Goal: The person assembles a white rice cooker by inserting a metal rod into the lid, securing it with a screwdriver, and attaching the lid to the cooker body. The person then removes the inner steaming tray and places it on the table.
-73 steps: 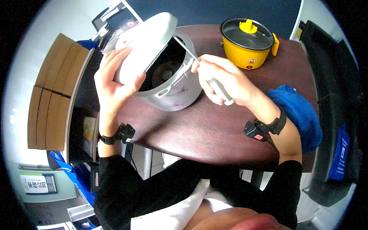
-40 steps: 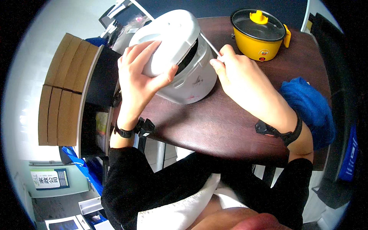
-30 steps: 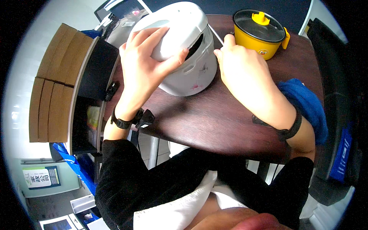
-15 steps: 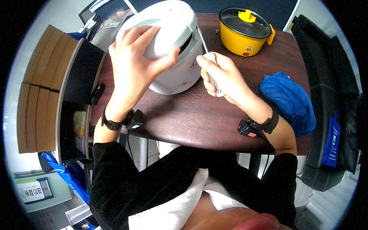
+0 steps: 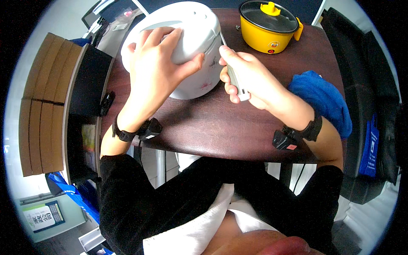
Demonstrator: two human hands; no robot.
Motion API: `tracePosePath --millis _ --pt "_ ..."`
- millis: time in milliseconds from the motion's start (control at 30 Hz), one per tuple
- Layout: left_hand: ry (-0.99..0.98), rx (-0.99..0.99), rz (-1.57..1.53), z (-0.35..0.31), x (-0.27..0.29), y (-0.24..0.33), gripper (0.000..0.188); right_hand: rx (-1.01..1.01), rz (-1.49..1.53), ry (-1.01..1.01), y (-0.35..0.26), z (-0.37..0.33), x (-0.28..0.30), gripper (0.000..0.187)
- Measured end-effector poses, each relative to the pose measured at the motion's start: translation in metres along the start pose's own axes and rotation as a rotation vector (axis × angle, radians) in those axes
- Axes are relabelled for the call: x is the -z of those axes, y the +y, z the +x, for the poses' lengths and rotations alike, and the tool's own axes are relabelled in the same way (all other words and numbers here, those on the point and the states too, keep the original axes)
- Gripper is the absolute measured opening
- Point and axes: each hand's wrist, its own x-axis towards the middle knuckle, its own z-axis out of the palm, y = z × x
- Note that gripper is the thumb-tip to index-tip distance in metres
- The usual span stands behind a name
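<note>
A white rice cooker [image 5: 199,81] with a small floral print stands at the far left of the dark wooden table [image 5: 208,123]. My left hand [image 5: 155,63] lies on its lid [image 5: 193,32], fingers spread and thumb apart, touching the lid's top. My right hand [image 5: 259,78] is closed round a slim tool with a pale grey handle [image 5: 234,80], at the cooker's right side. From the handle a thin, light shaft runs up along the lid's edge; its tip is hidden or too fine to make out.
Behind to the right stands a yellow electric pot [image 5: 259,39] with a glass lid. A crumpled blue cloth [image 5: 323,104] lies at the table's right. Cardboard boxes [image 5: 44,80] stack on the left shelf; a black sofa [image 5: 361,85] flanks the right side.
The dark gap under the cooker's lid has closed up in view. My right hand has turned and moved slightly up with the tool. My left hand stays on the lid.
</note>
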Motion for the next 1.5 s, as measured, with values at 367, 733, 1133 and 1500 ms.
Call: tracePosePath --millis 367,733,1133,1500 --pt "-0.385 0.184 -0.256 0.089 0.021 -0.032 0.042 -0.033 -0.342 0.102 -0.010 0.003 0.009 0.041" --pt "-1.034 0.242 -0.663 0.118 -0.029 -0.065 0.061 -0.026 -0.717 0.154 -0.045 0.009 0.040 0.043" --pt "-0.895 0.432 -0.293 0.122 0.007 -0.021 0.063 -0.056 -1.196 0.311 -0.078 0.021 0.038 0.046" --pt "-0.733 0.527 -0.511 0.118 0.018 -0.029 0.047 0.126 -1.107 0.225 -0.076 0.008 0.050 0.038"
